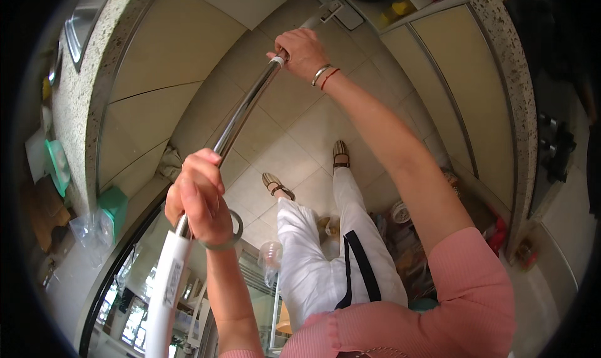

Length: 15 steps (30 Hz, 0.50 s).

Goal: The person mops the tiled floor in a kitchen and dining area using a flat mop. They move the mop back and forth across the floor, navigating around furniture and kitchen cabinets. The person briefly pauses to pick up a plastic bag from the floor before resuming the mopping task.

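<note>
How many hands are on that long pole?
2. The left hand holds the metal pole near its white sleeve; the right hand holds it farther up the picture. The sleeve's near end is out of view.

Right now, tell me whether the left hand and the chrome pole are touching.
Touching: the head view shows the left hand curled around the chrome pole, which runs out above and below the grip.

The pole (245,109) is glossy metal, its grip (166,295) smooth plastic.
</note>
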Tool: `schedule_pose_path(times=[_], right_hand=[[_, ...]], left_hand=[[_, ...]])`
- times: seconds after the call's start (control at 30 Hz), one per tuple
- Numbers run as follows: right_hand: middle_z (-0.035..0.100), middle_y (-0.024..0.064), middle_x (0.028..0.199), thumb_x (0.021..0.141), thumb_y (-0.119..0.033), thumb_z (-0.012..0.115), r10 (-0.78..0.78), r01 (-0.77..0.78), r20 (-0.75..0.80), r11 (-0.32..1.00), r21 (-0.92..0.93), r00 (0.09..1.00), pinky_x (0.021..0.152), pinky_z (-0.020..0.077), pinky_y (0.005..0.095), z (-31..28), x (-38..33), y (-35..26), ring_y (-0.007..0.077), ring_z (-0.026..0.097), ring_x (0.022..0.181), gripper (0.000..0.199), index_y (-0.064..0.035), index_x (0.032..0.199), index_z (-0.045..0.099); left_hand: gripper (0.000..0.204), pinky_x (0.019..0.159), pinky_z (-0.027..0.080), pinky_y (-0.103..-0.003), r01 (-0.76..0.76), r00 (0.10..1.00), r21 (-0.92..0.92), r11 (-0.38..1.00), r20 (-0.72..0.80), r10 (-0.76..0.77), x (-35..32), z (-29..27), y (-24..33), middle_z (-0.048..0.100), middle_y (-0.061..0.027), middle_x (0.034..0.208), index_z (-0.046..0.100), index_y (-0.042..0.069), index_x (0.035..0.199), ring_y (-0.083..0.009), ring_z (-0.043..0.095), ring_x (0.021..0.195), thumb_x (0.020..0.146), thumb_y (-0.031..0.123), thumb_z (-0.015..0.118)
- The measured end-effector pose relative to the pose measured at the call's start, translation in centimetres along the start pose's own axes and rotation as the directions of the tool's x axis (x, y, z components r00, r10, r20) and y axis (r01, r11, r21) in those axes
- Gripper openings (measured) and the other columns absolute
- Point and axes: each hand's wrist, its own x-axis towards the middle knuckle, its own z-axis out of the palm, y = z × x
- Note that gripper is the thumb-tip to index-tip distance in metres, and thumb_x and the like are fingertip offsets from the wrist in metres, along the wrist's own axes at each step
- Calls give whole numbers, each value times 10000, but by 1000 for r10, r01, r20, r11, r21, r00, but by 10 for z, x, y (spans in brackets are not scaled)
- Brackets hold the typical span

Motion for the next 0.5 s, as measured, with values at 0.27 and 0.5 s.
schedule_pose_path(times=[0.27, 0.5], right_hand=[[535, 23, 637, 708, -72, 631, -4, 26, -93, 972, 234, 996, 734, 439, 349, 4, -10, 13, 246, 525, 679, 167, -124, 639, 488], [533, 17, 610, 674, -60, 626, 60, -24, -154, 973, 228, 986, 711, 437, 337, -35, -57, 2, 242, 536, 654, 168, -128, 605, 488]], left_hand=[[393, 775, 382, -379, -8, 1000, -6, 1000, -2, 8, -4, 18, 7, 306, -6, 510, 304, 136, 592, -130, 346, 566, 975, 161, 390], [418, 749, 357, -368, 0, 996, -79, 997, 88, 7, -23, 34, 32, 330, 10, 513, 282, 161, 589, -123, 329, 561, 995, 178, 378]])
